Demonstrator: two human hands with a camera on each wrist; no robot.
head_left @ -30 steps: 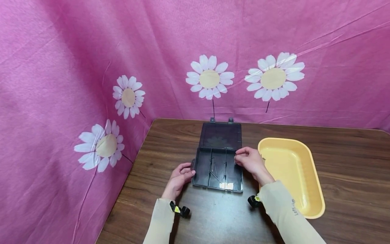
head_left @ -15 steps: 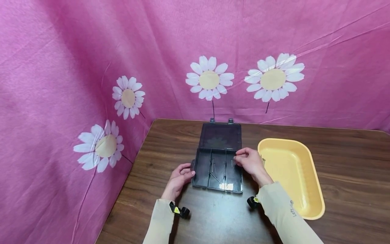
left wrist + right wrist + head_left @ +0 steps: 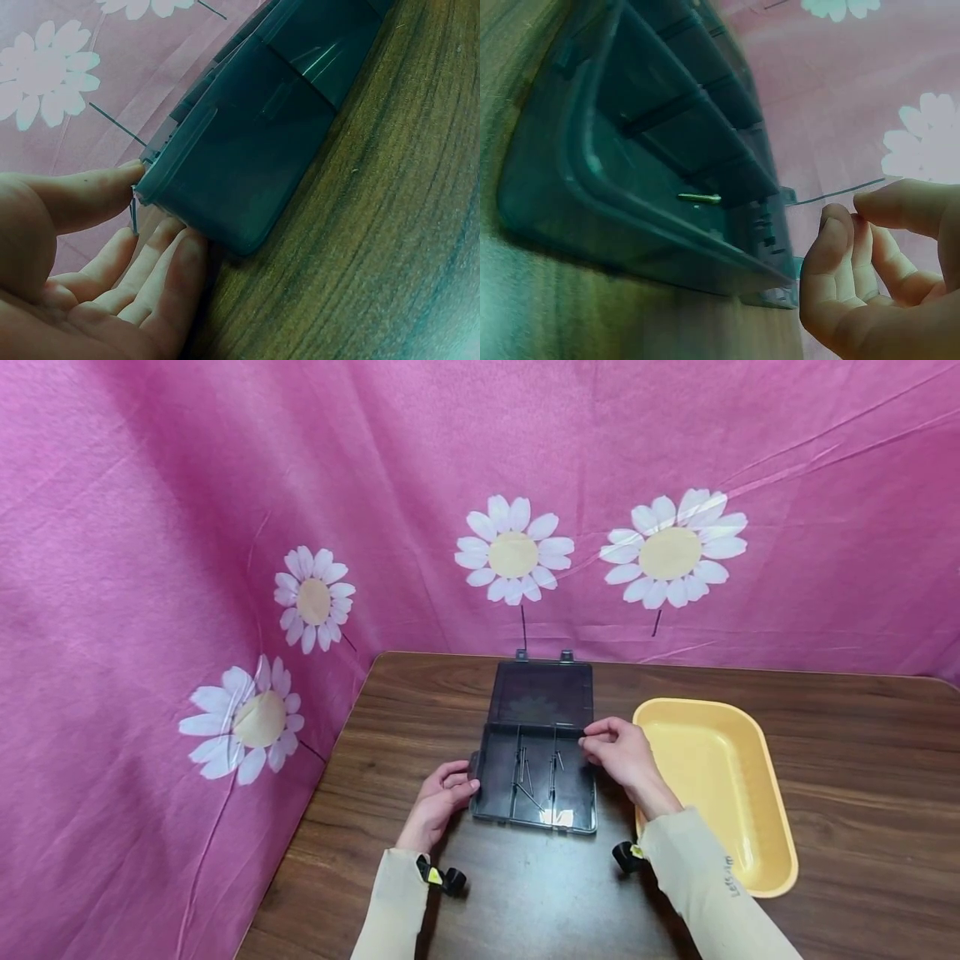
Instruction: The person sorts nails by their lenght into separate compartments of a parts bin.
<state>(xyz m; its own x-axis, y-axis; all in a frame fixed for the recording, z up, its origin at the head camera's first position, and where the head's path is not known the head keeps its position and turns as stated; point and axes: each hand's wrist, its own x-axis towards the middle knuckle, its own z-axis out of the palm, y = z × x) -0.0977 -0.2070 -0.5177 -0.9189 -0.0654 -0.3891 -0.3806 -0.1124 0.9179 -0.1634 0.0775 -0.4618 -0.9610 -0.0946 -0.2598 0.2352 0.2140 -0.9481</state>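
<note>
A dark translucent divided box [image 3: 497, 785] lies on the table with its lid [image 3: 543, 693] folded back. My left hand [image 3: 435, 802] grips its left side; in the left wrist view the thumb presses the rim and the fingers lie against the side. Over the right rim stays my right hand [image 3: 628, 764], thumb and fingertips close together with nothing visible between them. A small screw-like metal piece [image 3: 560, 760] lies in the right compartment, brass-coloured in the right wrist view [image 3: 699, 198]. Several longer thin metal pieces [image 3: 523, 767] lie in the middle compartment, some along its dividers.
A yellow plastic tray [image 3: 776, 802] stands right of the box, partly covered by the right forearm. Behind the wooden table [image 3: 862, 760] hangs a pink cloth [image 3: 412, 460] with printed daisies, close to the open lid.
My right fingers have let go of the small metal piece, which now lies apart from them in the right compartment. The right hand has shifted slightly right; the left hand keeps its place.
</note>
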